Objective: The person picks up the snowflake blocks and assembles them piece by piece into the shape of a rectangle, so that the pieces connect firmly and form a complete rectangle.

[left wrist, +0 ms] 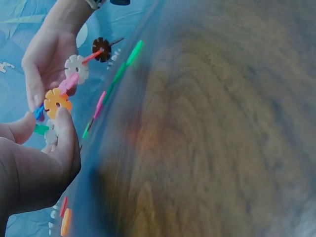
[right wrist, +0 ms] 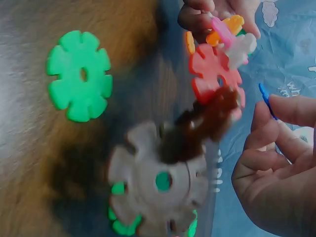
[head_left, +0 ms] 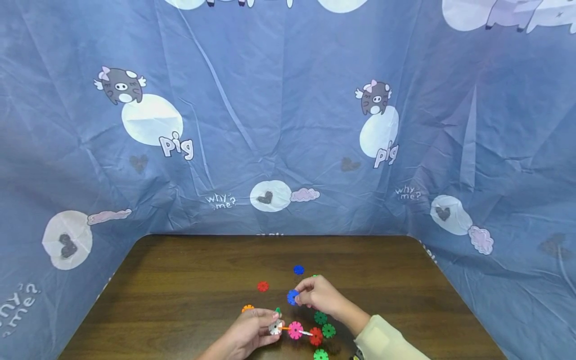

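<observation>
Your left grip (head_left: 250,331) pinches one end of the disc chain (head_left: 295,330) over the surface (head_left: 189,280), your right grip (head_left: 321,296) pinches a blue disc (head_left: 292,297) near it, so steady that end and, I'd say, line up slots squarely before pressing.

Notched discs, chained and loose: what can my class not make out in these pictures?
Head view: green piece, nearly all hidden by the right hand.
Head view: orange disc, lower part hidden by the left hand.
Head view: dark piece beside the sleeve, cut off by the bottom edge.
Right wrist view: brown disc, blurred, so its outline is unclear.
</observation>
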`<state>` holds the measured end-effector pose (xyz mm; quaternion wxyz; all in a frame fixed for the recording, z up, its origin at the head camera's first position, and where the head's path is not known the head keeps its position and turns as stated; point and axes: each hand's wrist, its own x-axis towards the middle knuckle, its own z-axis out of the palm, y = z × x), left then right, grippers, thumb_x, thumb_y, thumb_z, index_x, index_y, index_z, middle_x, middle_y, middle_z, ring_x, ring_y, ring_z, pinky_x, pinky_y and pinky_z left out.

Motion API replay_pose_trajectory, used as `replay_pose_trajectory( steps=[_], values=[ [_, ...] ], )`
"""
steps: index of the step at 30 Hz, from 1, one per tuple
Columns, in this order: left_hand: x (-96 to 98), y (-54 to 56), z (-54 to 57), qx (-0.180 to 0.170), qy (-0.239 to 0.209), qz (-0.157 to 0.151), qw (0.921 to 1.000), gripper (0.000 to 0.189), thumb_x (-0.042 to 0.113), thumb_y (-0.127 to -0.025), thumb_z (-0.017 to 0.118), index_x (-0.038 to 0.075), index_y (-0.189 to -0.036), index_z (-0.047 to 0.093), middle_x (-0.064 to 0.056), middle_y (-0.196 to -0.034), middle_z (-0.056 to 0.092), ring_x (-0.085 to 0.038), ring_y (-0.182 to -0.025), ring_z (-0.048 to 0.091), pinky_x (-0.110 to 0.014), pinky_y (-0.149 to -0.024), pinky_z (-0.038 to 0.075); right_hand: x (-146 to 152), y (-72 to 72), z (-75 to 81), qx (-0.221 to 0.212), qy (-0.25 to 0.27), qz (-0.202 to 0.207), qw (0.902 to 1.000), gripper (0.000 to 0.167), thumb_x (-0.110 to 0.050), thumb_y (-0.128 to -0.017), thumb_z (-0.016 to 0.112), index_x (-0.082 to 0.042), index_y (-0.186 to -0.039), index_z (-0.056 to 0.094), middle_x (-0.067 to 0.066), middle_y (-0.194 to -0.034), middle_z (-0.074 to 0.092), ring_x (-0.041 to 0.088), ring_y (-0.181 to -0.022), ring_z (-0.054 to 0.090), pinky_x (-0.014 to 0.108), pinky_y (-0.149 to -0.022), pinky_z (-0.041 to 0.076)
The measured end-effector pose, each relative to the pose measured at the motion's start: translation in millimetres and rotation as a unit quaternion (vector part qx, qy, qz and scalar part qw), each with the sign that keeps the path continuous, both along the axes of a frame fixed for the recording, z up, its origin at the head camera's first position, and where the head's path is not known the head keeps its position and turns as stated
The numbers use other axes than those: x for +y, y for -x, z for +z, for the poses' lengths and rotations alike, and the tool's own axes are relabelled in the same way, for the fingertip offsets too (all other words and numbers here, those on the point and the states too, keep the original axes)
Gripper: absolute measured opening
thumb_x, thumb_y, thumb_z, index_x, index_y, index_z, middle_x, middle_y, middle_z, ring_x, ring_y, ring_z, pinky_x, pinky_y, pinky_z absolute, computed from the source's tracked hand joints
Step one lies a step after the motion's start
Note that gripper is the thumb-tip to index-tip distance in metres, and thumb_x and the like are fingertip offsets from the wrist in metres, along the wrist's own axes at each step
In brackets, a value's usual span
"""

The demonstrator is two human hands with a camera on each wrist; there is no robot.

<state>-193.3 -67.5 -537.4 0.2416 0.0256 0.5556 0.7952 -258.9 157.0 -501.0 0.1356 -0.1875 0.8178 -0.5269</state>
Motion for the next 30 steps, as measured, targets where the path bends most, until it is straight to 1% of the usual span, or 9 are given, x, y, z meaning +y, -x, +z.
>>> replay_pose_trajectory(
  steps=[3, 5, 8, 11, 15, 21, 24, 26, 30],
  values=[
    [0.3, 0.1, -0.5, 0.002, -0.005, 0.011, 0.9999, 0.019, 0.009, -0.100, 0.061, -0.006, -0.111, 0.059, -0.005, -0.094, 0.066, -0.012, -0.081, 0.065, -0.028, -0.077, 0.060, -6, 2.0, 0.2, 0.002, 0.010, -0.007, 0.9999, 0.019, -0.004, -0.081, 0.072, 0.003, -0.099, 0.074, 0.001, -0.073, 0.066, 0.011, -0.061, 0.054, 0.021, -0.052, 0.044],
    [0.2, 0.2, -0.8, 0.003, -0.008, 0.016, 0.9998, 0.022, 0.009, -0.100, 0.061, -0.008, -0.113, 0.058, -0.006, -0.096, 0.066, -0.012, -0.082, 0.065, -0.028, -0.078, 0.060, -9, 2.5, -1.1, 0.005, 0.016, -0.006, 0.9998, 0.021, -0.003, -0.082, 0.071, 0.003, -0.101, 0.075, 0.004, -0.074, 0.068, 0.014, -0.063, 0.057, 0.023, -0.052, 0.046],
    [0.5, 0.7, -1.6, 0.003, -0.010, 0.024, 0.9997, 0.027, 0.010, -0.100, 0.062, -0.011, -0.115, 0.057, -0.006, -0.097, 0.066, -0.013, -0.082, 0.065, -0.029, -0.079, 0.060, -14, 2.1, -0.7, 0.008, 0.013, -0.004, 0.9999, 0.020, -0.003, -0.083, 0.072, 0.004, -0.102, 0.075, 0.007, -0.076, 0.072, 0.019, -0.066, 0.062, 0.026, -0.053, 0.048],
    [1.2, 1.2, -2.4, 0.002, -0.009, 0.030, 0.9995, 0.028, 0.010, -0.100, 0.062, -0.012, -0.116, 0.057, -0.005, -0.095, 0.065, -0.013, -0.082, 0.065, -0.029, -0.078, 0.060, -18, 2.2, -1.5, 0.016, -0.003, -0.003, 0.9999, 0.018, -0.005, -0.084, 0.072, 0.002, -0.100, 0.077, 0.006, -0.076, 0.073, 0.020, -0.067, 0.064, 0.027, -0.053, 0.050],
    [2.3, 1.2, -2.9, 0.002, -0.009, 0.033, 0.9994, 0.028, 0.009, -0.100, 0.062, -0.013, -0.117, 0.056, -0.004, -0.093, 0.065, -0.013, -0.081, 0.065, -0.029, -0.078, 0.060, -24, 2.3, -2.2, 0.020, -0.013, -0.001, 0.9997, 0.018, -0.005, -0.084, 0.071, 0.001, -0.100, 0.077, 0.005, -0.075, 0.072, 0.018, -0.064, 0.061, 0.024, -0.053, 0.048],
    [3.1, 0.0, -2.8, 0.002, -0.007, 0.034, 0.9994, 0.031, 0.008, -0.099, 0.063, -0.014, -0.119, 0.054, -0.004, -0.093, 0.066, -0.013, -0.081, 0.065, -0.029, -0.078, 0.060, -30, 1.0, -2.0, 0.033, -0.014, 0.004, 0.9993, 0.019, -0.002, -0.083, 0.070, 0.003, -0.099, 0.076, 0.007, -0.075, 0.072, 0.011, -0.056, 0.053, 0.021, -0.049, 0.044],
    [3.1, 0.0, -3.7, 0.001, -0.006, 0.034, 0.9994, 0.029, 0.008, -0.099, 0.063, -0.013, -0.117, 0.055, -0.004, -0.092, 0.065, -0.012, -0.080, 0.065, -0.029, -0.077, 0.060, -31, 1.2, -4.1, 0.039, -0.016, 0.003, 0.9991, 0.018, -0.002, -0.084, 0.070, 0.003, -0.099, 0.076, 0.007, -0.074, 0.071, 0.011, -0.056, 0.052, 0.020, -0.049, 0.044],
    [3.3, 0.0, -4.4, 0.000, -0.006, 0.034, 0.9994, 0.028, 0.008, -0.099, 0.063, -0.012, -0.116, 0.056, -0.004, -0.092, 0.066, -0.012, -0.080, 0.065, -0.029, -0.077, 0.060, -33, -3.4, 1.9, 0.040, -0.013, 0.003, 0.9991, 0.017, 0.001, -0.084, 0.068, 0.007, -0.099, 0.074, 0.012, -0.075, 0.071, 0.015, -0.058, 0.055, 0.022, -0.050, 0.046],
    [3.6, 0.4, -6.7, 0.003, -0.006, 0.032, 0.9995, 0.027, 0.009, -0.099, 0.063, -0.012, -0.116, 0.056, -0.004, -0.091, 0.066, -0.012, -0.080, 0.065, -0.029, -0.077, 0.060, -35, -5.0, 2.9, 0.040, -0.008, 0.006, 0.9991, 0.015, 0.004, -0.085, 0.067, 0.009, -0.098, 0.073, 0.014, -0.075, 0.071, 0.021, -0.062, 0.061, 0.026, -0.053, 0.052]
  ],
)
